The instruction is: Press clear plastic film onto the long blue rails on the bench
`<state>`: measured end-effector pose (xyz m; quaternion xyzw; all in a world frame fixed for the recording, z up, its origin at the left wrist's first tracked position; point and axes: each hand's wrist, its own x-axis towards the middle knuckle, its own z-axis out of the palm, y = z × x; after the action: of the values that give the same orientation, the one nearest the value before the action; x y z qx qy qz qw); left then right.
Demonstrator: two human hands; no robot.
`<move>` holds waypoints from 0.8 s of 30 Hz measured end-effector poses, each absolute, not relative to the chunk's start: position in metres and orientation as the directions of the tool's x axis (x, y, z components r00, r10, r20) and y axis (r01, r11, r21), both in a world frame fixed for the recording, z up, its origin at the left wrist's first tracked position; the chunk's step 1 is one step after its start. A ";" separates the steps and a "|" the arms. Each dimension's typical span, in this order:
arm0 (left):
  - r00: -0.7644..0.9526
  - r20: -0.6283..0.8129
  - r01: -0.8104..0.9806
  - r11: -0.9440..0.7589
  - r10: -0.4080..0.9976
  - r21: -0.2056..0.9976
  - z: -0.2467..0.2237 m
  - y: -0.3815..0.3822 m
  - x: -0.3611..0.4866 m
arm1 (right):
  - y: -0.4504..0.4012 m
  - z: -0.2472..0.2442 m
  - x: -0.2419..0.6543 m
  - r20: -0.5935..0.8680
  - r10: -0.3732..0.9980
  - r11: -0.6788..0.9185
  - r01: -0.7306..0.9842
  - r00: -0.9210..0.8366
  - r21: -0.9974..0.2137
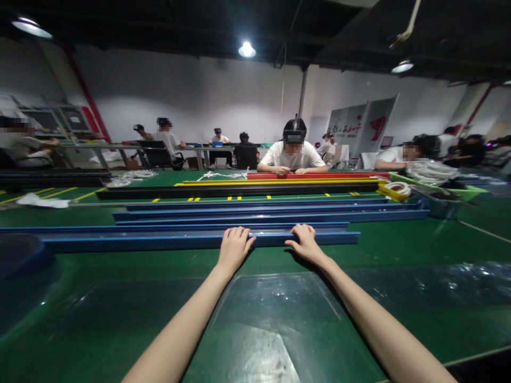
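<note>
A long blue channel (pixel 151 244) lies across the green table (pixel 159 330), nearest to me. My left hand (pixel 235 246) rests on its front wall, fingers curled over the top edge and thumb apart. Farther right on the same channel, my right hand (pixel 305 242) lies over the edge in the same way, its thumb pointing left. Both hands grip the channel's wall, with the fingertips partly hidden inside it. Just behind lie more blue channels (pixel 191 217), parallel to the first. A clear plastic sheet (pixel 279 298) covers the table between my forearms.
Black (pixel 239 190), yellow (pixel 279 182) and red strips (pixel 339 175) lie farther back. A yellow tray (pixel 393 194) with white coils and a green tray (pixel 473 190) stand at the right. A blue object (pixel 24 255) is at the left edge. A person (pixel 293 151) sits opposite.
</note>
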<state>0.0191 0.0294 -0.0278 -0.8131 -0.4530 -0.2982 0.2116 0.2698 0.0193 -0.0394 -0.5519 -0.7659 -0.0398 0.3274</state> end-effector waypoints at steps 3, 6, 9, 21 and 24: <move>0.465 0.662 0.833 -0.545 0.589 -0.100 -0.027 0.029 0.020 | 0.009 -0.034 0.246 0.500 0.806 0.500 0.819 -0.319 -0.283; 0.538 0.630 0.789 -0.597 0.560 -0.144 -0.029 0.029 0.019 | 0.003 -0.032 0.231 0.465 0.780 0.570 0.783 -0.419 -0.251; 0.564 0.597 0.784 -0.596 0.570 -0.172 -0.031 0.028 0.020 | 0.000 -0.031 0.223 0.443 0.777 0.576 0.789 -0.448 -0.212; 0.387 0.650 0.876 -0.480 0.654 -0.039 -0.031 0.023 0.022 | 0.001 -0.016 0.272 0.488 0.836 0.366 0.917 -0.250 -0.156; 0.379 0.646 0.883 -0.468 0.662 -0.039 -0.031 0.024 0.020 | 0.005 -0.019 0.298 0.481 0.858 0.291 0.943 -0.182 -0.161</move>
<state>0.0198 0.0243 -0.0310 -0.8077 -0.4783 -0.2857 0.1931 0.2977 0.0050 -0.0185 -0.5892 -0.7641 -0.0859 0.2483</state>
